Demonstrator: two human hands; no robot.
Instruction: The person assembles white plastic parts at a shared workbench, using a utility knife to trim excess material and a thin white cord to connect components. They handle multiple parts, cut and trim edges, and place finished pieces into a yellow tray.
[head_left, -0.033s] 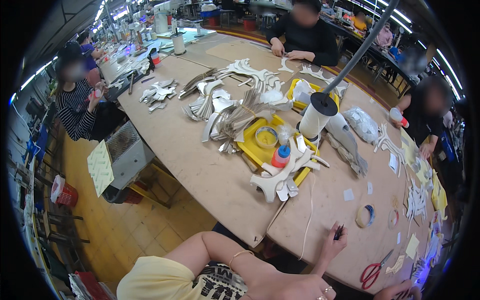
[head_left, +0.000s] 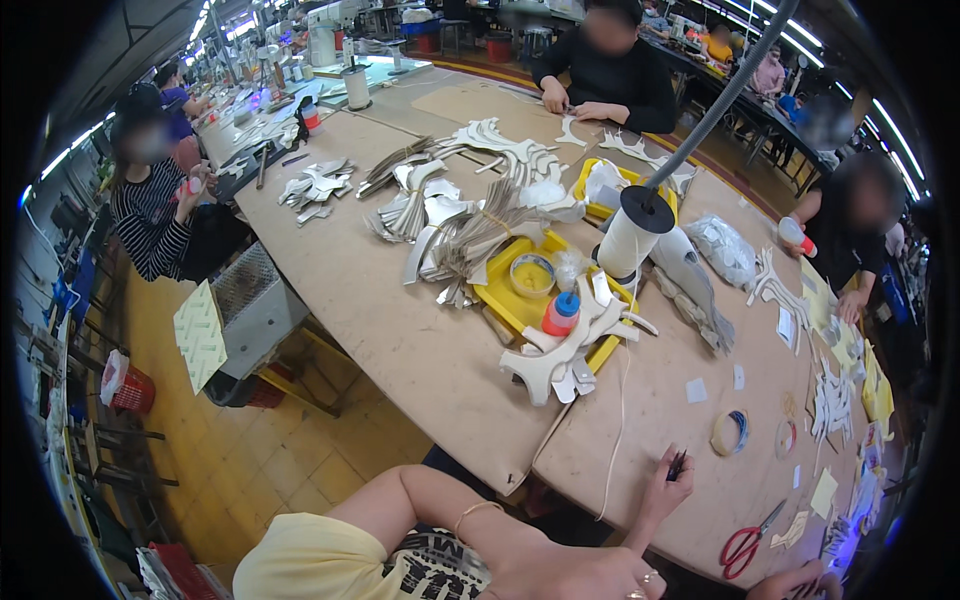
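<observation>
1. Positions near enough unchanged since the earlier frame.
2. Black tool (head_left: 677,467) (small, kind unclear): beyond and left of red scissors (head_left: 757,536).
3. Right hand (head_left: 672,487): fingers curled round black tool.
4. Left hand (head_left: 575,572): left of scissors; openness and contents cannot be told.
5. Tape roll (head_left: 719,437): beyond scissors.
6. White spool (head_left: 632,238): farther beyond scissors.

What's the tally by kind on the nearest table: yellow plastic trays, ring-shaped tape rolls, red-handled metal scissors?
Yellow plastic trays: 2
Ring-shaped tape rolls: 3
Red-handled metal scissors: 1 pair
Total: 6
</observation>
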